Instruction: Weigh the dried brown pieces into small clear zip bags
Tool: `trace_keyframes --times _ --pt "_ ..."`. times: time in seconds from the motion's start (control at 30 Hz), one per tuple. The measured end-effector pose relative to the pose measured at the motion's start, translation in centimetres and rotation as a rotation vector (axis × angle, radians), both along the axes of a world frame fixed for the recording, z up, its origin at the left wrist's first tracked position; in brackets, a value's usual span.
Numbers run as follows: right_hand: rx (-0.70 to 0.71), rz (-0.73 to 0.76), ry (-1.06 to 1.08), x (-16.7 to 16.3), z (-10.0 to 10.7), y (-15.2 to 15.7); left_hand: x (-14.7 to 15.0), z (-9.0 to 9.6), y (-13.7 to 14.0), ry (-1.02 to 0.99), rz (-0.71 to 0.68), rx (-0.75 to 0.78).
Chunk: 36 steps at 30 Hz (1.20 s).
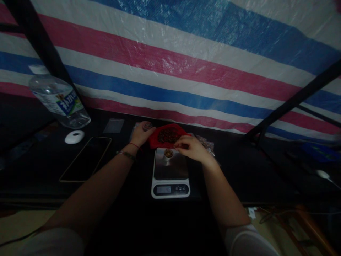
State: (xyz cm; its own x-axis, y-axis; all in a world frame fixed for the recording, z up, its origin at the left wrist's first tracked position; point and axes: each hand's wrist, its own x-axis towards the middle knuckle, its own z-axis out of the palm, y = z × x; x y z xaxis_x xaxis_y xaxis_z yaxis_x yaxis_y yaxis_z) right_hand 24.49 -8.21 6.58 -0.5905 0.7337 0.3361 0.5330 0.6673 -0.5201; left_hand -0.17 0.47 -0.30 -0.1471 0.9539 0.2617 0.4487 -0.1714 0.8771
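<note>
On a black table, a kitchen scale with a metal plate and a lit display bears a small white cup holding brownish pieces. Just behind it lies a red bag, spread open, with a heap of small dark brown pieces in it. My left hand is at the bag's left side, its fingers curled by a small round object that I cannot identify. My right hand is over the bag's right front edge, beside the cup. Its fingertips are pinched together; whatever is between them is too small to name.
Filled small clear packets lie right of the red bag. To the left are a flat clear zip bag, a phone, a white oval case and a large plastic bottle. A striped tarp hangs behind the table.
</note>
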Motion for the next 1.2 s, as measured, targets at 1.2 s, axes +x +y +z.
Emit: trace_keyframes --times 1.2 --pt "0.172 0.174 -0.186 -7.8 3.1 -4.6 -0.3 -0.1 0.3 -0.037 0.009 0.016"
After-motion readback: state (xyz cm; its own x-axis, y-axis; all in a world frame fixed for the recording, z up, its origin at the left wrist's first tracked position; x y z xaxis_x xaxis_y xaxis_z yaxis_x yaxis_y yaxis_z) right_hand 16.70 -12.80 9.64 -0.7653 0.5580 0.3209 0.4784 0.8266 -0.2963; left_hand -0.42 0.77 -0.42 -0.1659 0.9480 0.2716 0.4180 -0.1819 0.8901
